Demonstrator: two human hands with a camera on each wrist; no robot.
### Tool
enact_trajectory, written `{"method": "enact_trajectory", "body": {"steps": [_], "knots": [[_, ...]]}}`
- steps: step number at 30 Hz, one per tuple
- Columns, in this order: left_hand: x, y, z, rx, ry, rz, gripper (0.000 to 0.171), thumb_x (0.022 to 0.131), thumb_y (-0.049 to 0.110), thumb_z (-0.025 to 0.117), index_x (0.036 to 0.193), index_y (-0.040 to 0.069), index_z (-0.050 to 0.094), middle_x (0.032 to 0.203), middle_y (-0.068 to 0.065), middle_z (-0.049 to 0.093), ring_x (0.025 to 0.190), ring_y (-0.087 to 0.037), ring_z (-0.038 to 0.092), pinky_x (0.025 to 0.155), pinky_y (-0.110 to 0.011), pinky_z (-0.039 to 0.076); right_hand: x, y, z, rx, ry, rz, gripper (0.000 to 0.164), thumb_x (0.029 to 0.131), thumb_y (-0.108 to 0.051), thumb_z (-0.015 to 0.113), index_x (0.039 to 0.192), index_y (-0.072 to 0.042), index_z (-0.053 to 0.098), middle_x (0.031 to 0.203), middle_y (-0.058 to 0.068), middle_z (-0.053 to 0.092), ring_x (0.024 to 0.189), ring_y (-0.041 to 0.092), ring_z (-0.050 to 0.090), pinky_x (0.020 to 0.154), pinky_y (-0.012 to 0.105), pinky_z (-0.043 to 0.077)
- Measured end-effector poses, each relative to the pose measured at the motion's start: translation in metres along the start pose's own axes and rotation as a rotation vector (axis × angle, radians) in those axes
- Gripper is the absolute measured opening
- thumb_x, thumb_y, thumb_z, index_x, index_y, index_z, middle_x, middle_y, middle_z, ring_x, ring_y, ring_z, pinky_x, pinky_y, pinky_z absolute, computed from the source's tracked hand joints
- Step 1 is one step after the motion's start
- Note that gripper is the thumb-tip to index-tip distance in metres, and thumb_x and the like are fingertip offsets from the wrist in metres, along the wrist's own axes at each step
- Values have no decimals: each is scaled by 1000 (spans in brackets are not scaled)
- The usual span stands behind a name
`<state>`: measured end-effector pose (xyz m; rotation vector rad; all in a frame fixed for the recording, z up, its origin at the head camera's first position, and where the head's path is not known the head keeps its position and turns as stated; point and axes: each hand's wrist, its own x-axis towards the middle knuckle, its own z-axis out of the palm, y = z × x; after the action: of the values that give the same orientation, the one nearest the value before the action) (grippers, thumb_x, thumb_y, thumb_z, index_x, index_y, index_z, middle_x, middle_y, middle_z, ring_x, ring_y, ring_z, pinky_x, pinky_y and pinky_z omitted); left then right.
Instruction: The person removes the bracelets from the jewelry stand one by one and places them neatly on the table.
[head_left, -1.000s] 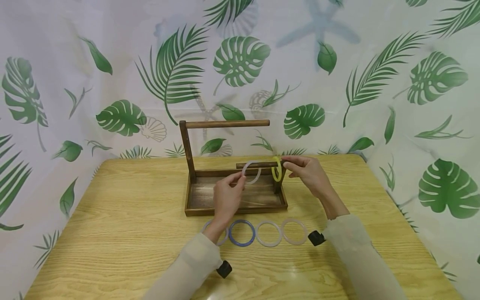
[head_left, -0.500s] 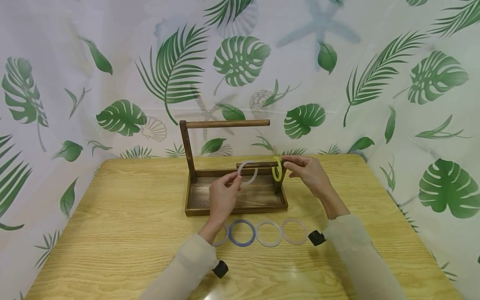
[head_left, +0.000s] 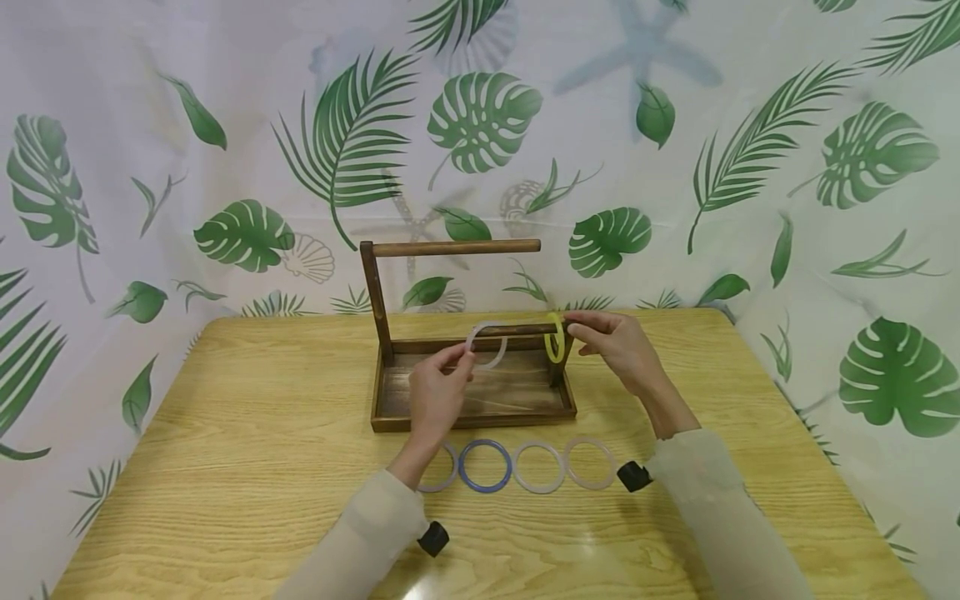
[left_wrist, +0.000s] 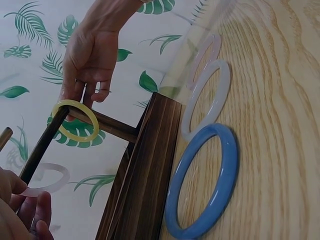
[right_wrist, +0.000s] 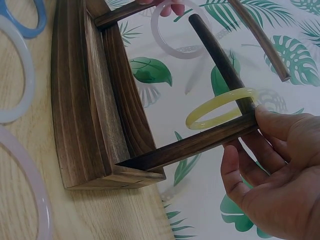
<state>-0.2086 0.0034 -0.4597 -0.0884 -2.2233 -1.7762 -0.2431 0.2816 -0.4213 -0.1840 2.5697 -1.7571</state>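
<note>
My left hand (head_left: 437, 392) pinches a pale translucent bangle (right_wrist: 181, 55) between thumb and fingers. It is at the free left end of the lower rod (head_left: 517, 331) of a dark wooden bangle rack (head_left: 472, 423). Whether the rod's tip passes through the ring, I cannot tell. At the rack's right side, my right hand (head_left: 621, 350) grips the top of the short post, thumb above and fingers below in the right wrist view. A yellow bangle (head_left: 557, 357) hangs on the lower rod right beside that post.
Before the rack, a row of bangles lies flat on the wooden table (head_left: 247, 467): a blue one (head_left: 485, 489), a white one (head_left: 538, 490), a pale pink one (head_left: 590, 486) and a lilac one (head_left: 452, 478) partly behind my left arm. The rack's upper rod (head_left: 457, 247) juts rightward.
My left hand has moved a little to the left along the lower rod, carrying the pale bangle toward its free end. The right hand, rack and yellow bangle have stayed put.
</note>
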Motion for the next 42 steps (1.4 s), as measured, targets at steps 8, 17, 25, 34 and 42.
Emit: {"method": "enact_trajectory", "body": {"steps": [8, 17, 25, 34, 42], "knots": [[4, -3, -14, -23, 18, -50, 19, 100, 17, 69, 113, 10, 81, 92, -11, 78, 72, -24, 73, 43, -19, 35, -1, -1, 0, 4, 0, 0, 39, 106, -24, 63, 138, -2, 65, 142, 17, 61, 106, 12, 64, 92, 41, 58], [6, -1, -36, -13, 21, -93, 20, 100, 15, 66, 113, 10, 81, 95, -11, 79, 70, -16, 70, 41, -20, 31, -1, 0, 0, 20, 6, -13, 40, 106, -23, 63, 138, 0, 65, 141, 17, 62, 107, 12, 63, 85, 29, 58], [3, -3, -48, -47, 5, -119, 20, 100, 12, 67, 115, 6, 80, 96, -9, 78, 76, -25, 72, 44, -19, 33, -1, 0, 1, 20, 8, -11, 41, 105, -25, 65, 138, -1, 65, 141, 18, 62, 104, 12, 64, 88, 37, 59], [0, -3, -63, -58, -4, -112, 20, 100, 12, 67, 115, 5, 80, 94, -9, 78, 72, -21, 70, 41, -20, 28, 0, 1, 1, 28, 8, -7, 41, 105, -26, 65, 137, -1, 65, 140, 18, 62, 104, 13, 65, 86, 33, 59], [-3, -3, -76, -59, -4, -142, 21, 100, 15, 69, 115, 5, 80, 97, -17, 77, 73, -20, 69, 44, -19, 29, -1, 1, 1, 33, 5, -7, 42, 105, -26, 65, 138, -1, 65, 141, 18, 62, 105, 13, 64, 89, 37, 58]]}}
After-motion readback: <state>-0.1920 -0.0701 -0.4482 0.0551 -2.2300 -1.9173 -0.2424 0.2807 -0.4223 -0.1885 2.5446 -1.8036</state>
